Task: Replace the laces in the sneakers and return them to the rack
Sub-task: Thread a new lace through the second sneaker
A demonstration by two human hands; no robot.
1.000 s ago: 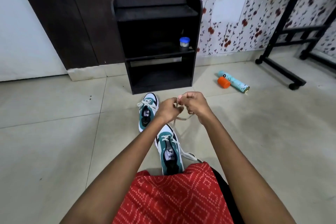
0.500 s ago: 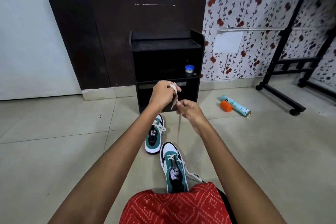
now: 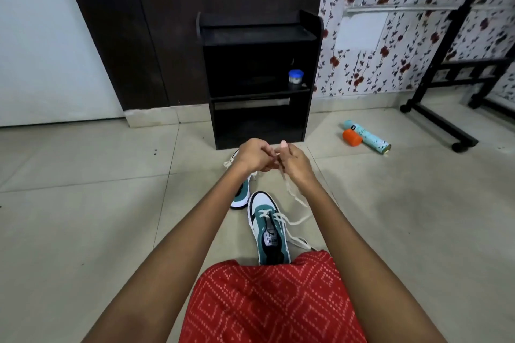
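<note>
White lace (image 3: 291,193), pinched in left hand (image 3: 252,155) and right hand (image 3: 297,161), sneaker (image 3: 269,234) below

Tiled floor (image 3: 83,231): sneakers (image 3: 269,231), rack (image 3: 259,36), bottle (image 3: 370,139)

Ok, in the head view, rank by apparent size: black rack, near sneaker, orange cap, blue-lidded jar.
1. black rack
2. near sneaker
3. orange cap and blue-lidded jar: nearly alike, jar farther back, so unranked.
</note>
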